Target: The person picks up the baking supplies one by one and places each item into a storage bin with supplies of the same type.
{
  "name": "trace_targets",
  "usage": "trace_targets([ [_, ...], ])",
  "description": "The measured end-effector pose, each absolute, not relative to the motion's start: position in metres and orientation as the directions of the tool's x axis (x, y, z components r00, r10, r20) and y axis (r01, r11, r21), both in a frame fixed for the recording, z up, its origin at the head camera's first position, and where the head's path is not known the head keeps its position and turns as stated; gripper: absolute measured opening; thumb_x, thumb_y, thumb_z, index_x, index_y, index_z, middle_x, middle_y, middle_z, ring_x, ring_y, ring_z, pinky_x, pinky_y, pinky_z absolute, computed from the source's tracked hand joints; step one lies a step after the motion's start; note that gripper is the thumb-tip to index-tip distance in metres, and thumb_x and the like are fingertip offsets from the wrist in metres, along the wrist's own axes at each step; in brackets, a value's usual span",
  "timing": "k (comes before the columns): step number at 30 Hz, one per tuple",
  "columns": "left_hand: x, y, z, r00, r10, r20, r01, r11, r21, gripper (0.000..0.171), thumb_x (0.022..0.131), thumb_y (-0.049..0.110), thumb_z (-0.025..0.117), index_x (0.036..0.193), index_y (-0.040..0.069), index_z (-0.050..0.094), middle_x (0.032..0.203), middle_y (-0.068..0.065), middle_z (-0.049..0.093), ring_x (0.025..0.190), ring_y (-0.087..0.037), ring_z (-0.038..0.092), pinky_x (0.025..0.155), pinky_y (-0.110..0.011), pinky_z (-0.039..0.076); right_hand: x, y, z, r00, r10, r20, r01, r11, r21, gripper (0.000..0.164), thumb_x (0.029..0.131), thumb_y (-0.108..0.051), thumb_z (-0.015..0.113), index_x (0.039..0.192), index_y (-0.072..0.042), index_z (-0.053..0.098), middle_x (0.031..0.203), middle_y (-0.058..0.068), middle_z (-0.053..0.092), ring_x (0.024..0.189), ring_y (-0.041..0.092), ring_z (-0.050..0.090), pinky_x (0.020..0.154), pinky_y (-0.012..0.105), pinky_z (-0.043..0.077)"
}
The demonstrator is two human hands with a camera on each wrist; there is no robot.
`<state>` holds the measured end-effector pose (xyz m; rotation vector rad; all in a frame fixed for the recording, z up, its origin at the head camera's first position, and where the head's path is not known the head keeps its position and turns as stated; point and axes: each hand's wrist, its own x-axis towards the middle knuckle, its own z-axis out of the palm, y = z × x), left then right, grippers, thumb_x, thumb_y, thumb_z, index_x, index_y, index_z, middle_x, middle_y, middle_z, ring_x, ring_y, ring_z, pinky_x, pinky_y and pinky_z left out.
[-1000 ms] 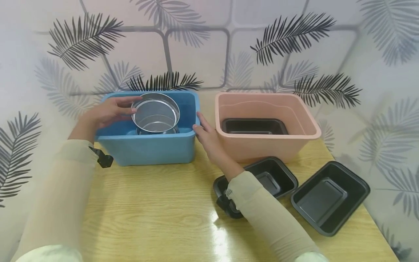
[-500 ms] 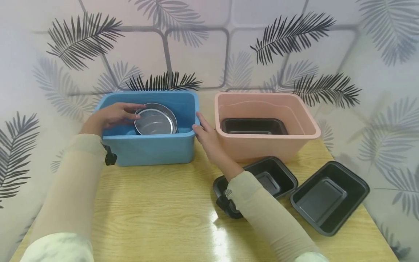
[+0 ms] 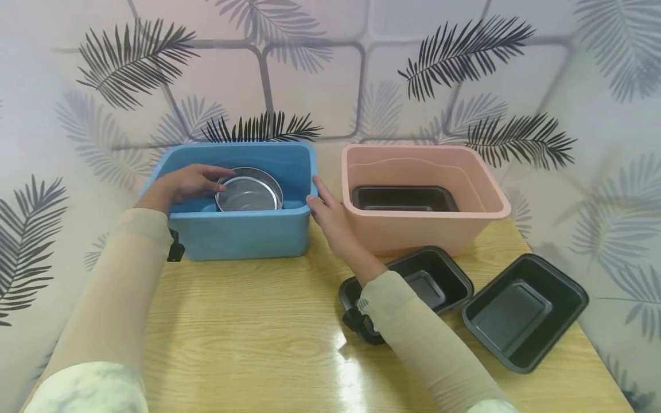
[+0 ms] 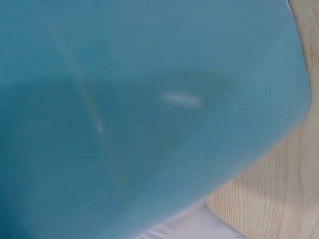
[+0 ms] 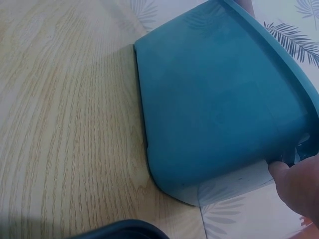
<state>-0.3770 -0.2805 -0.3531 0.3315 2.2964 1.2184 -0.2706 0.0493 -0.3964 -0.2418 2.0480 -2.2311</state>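
Note:
In the head view, my left hand (image 3: 193,182) reaches over the left part of the blue bin (image 3: 240,236) and pinches the upper left rim of a shiny round metal cake pan (image 3: 248,195). The pan sits low inside the bin, its lower edge hidden by the front wall. My right hand (image 3: 333,221) holds the right rim of that bin; the right wrist view shows the thumb (image 5: 296,184) at the handle opening. Only the bin's outer wall (image 4: 199,129) and some table fill the left wrist view, with the left hand out of sight there.
A pink bin (image 3: 420,232) stands to the right with a black loaf pan (image 3: 403,198) inside. Two more black pans lie in front: one (image 3: 434,281) partly under my right forearm, another (image 3: 511,312) near the right edge of the wooden table (image 3: 248,332). A patterned wall is behind.
My left hand has lowered the round pan deeper into the blue bin, moving slightly right and down. The right hand has stayed on the bin's rim.

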Motion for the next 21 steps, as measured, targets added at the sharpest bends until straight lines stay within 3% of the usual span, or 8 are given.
trace_targets([
  [7, -0.3759, -0.2797, -0.3505, -0.9, 0.333, -0.281, -0.01, 0.631, 0.776, 0.055, 0.101, -0.003, 0.051, 0.154, -0.003, 0.035, 0.159, -0.029, 0.032, 0.144, -0.044, 0.037, 0.116, -0.053, 0.037, -0.271, 0.0508, -0.3977, -0.977, -0.206, 0.052, -0.036, -0.083, -0.996, 0.058, 0.107, -0.028, 0.048, 0.161, -0.028, 0.027, 0.168, -0.005, 0.021, 0.154, 0.016, 0.022, 0.123, 0.041, 0.029],
  [21, -0.3714, -0.2763, -0.3431, -0.911, 0.333, -0.243, -0.021, 0.551, 0.834, 0.055, 0.103, -0.005, 0.047, 0.155, -0.004, 0.031, 0.16, -0.028, 0.031, 0.145, -0.043, 0.035, 0.115, -0.051, 0.041, -0.2729, 0.0502, -0.399, -0.978, -0.203, 0.052, -0.033, -0.095, -0.995, 0.059, 0.105, -0.028, 0.049, 0.16, -0.03, 0.027, 0.168, -0.005, 0.02, 0.154, 0.014, 0.021, 0.123, 0.041, 0.029],
])
